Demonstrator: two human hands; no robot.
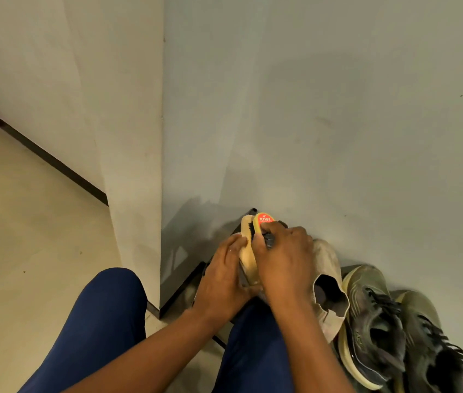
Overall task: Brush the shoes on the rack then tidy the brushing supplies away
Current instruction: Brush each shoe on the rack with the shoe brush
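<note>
Shoe [248, 259] largely hidden by both hands; brush [264, 222] perhaps touching.

A beige slip-on shoe [248, 259] is turned on its side, pale sole edge up, with a yellow brush [263, 221] bearing a red Kiwi label pressed bristles-down against its toe. Its beige mate [328, 282] lies just beside it on the black rack [193, 275], opening upward, next to two olive-grey laced sneakers [377, 324].
</note>
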